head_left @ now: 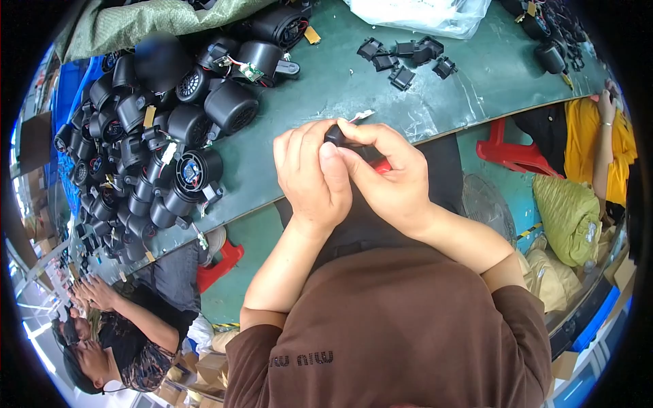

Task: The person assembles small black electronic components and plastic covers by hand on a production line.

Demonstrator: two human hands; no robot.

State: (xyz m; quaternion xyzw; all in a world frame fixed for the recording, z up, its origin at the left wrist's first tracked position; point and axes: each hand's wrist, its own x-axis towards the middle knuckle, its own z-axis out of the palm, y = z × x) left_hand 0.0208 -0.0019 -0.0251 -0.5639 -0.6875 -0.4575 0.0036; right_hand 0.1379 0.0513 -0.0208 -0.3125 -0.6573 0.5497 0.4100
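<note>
Close to the table's near edge, my left hand (307, 175) is closed around a black plastic part (335, 136), its thumb pressing on it. My right hand (393, 171) meets it from the other side, thumb and forefinger pinched at the same part. Most of the part is hidden by my fingers, so its full shape cannot be made out. Just beyond the right forefinger a small white plug (364, 116) pokes out, with a bit of dark wire. Several small black plastic brackets (403, 78) lie loose on the green tabletop (309, 92) farther off.
Black round blower housings (187, 124) with wires and small circuit boards heap up on the left. A clear plastic bag (428, 15) lies at the far edge, more black parts (549, 56) far right. Red stools (513, 151) stand below; other people sit left and right.
</note>
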